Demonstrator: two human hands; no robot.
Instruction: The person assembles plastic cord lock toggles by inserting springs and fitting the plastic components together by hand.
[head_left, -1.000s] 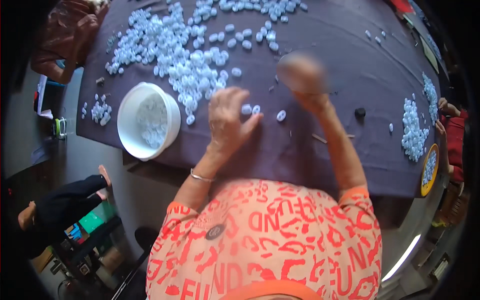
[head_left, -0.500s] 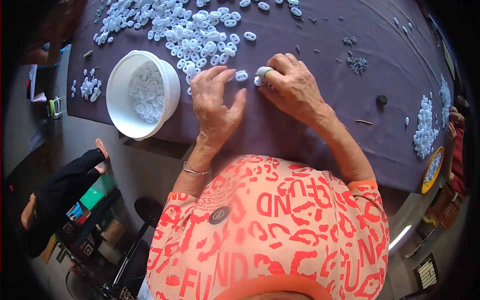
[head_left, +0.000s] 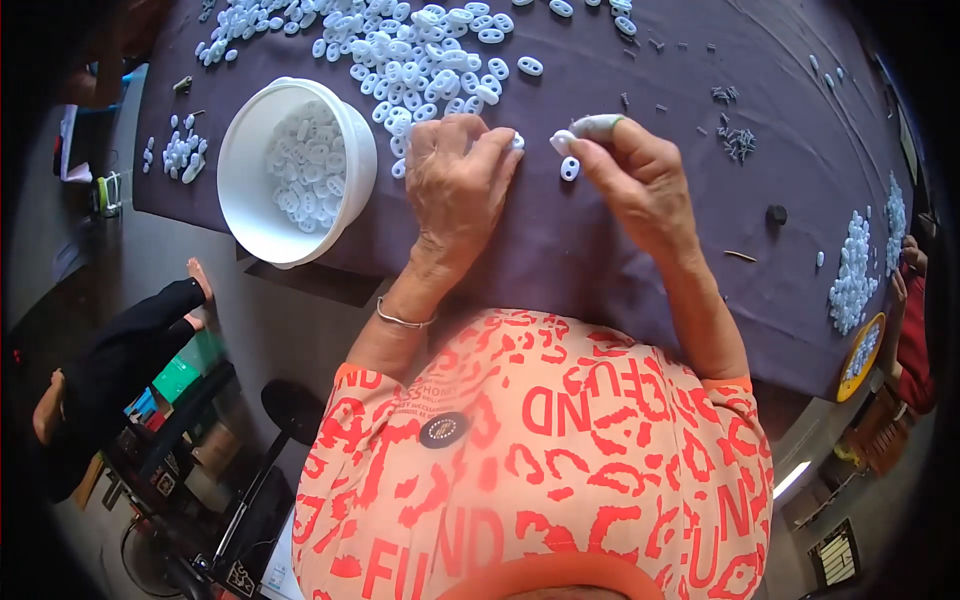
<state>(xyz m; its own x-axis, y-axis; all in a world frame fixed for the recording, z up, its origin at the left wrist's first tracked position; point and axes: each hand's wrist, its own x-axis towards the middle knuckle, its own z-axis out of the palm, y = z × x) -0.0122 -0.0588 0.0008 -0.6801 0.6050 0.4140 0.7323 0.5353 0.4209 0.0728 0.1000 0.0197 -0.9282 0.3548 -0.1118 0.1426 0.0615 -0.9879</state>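
Note:
My left hand (head_left: 452, 190) is closed, with thumb and forefinger pinching a small white two-hole cord lock (head_left: 517, 142) just above the cloth. To its right, my right hand (head_left: 640, 185) holds another white cord lock piece (head_left: 562, 143), tilted, between thumb and forefinger. A white wrap (head_left: 598, 124) covers that forefinger's tip. Just below the right fingertips lies a loose cord lock (head_left: 570, 168) with its two holes facing up. A big heap of the same white pieces (head_left: 410, 60) spreads beyond my left hand.
A white tub (head_left: 362, 190) partly filled with white pieces stands left of my hands. Small grey springs (head_left: 738, 143) lie at the right, near a black lump (head_left: 776, 214) and a thin brown stick (head_left: 740, 256). Another person's hand (head_left: 912, 257) is by a white pile (head_left: 852, 275) at far right.
My left hand has gone from spread fingers to a pinch on a cord lock. My right hand has moved rightward, with a piece in its fingertips. The whole view has shifted slightly.

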